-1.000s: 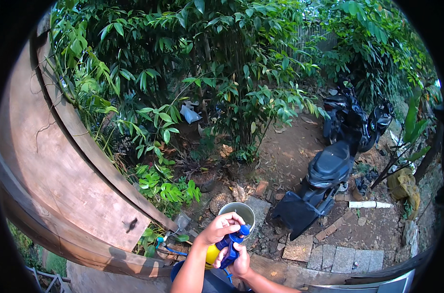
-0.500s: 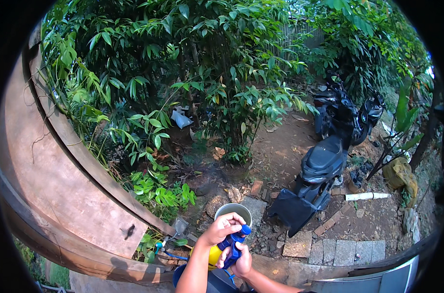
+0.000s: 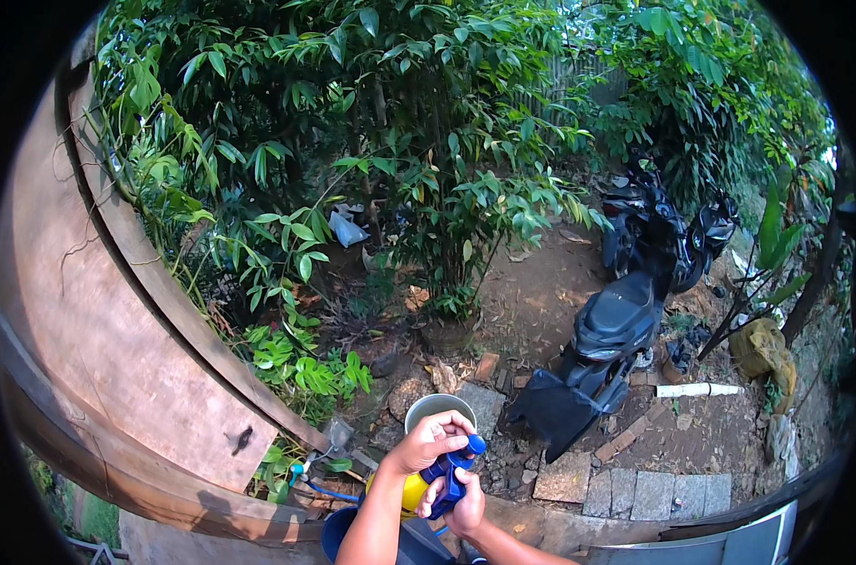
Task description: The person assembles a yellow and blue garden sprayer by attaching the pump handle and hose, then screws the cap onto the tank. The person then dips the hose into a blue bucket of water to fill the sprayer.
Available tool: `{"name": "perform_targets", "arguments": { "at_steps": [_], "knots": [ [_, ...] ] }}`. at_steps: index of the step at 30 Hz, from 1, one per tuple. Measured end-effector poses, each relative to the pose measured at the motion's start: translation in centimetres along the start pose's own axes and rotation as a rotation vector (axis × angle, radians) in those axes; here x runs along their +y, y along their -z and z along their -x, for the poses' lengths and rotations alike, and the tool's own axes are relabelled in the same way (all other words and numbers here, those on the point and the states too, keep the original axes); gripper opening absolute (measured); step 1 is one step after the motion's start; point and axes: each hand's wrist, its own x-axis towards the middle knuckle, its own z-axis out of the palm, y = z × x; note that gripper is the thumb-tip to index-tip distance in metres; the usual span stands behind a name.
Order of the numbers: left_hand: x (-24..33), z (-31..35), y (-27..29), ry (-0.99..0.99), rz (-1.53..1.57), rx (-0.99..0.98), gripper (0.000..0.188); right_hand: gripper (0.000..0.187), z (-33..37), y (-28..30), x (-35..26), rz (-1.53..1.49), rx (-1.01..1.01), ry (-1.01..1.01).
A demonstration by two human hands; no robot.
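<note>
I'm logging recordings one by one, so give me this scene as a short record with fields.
Setting: outdoors, daylight
Held: yellow-and-blue pump sprayer
Left hand: fingers at the blue nozzle knob
Right hand: grips the blue handle
Beyond hands: pale bucket, partly hidden
Right side: motor scooter, paving slabs
Background: leafy shrubs

A sprayer point(image 3: 437, 469) with a yellow body point(image 3: 413, 492) and dark blue head sits between left hand point(image 3: 426, 445) and right hand point(image 3: 467, 510), its round blue tip point(image 3: 476, 443) pointing rightward.
</note>
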Motion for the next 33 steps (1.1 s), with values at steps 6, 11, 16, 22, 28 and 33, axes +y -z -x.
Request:
{"name": "perform_targets", "arguments": {
  "at_steps": [6,11,16,22,28,33],
  "knots": [
    [0.0,0.1,-0.4,0.014,0.017,-0.030,0.034,0.071,0.4,0.3,-0.1,-0.042,-0.023,-0.009],
    [0.1,0.4,-0.5,-0.031,-0.054,-0.063,0.041,0.069,0.9,0.2,0.0,-0.064,-0.048,-0.017],
    [0.3,1.3,-0.2,0.009,-0.047,-0.071,0.044,0.075,1.0,-0.3,0.4,0.049,-0.012,-0.027],
    [1.1,2.1,-1.5,-0.054,-0.199,0.017,0.038,0.068,1.3,-0.6,0.9,-0.001,-0.067,0.002],
    [7.5,3.1,-4.8,-0.352,-0.495,0.171,0.032,0.071,1.2,-2.7,0.7,0.025,-0.253,-0.176],
    [13.8,4.3,-5.9,-0.760,-0.610,0.280,0.032,0.058,1.0,-5.9,1.0,0.047,-0.468,-0.292]
  ]
}}
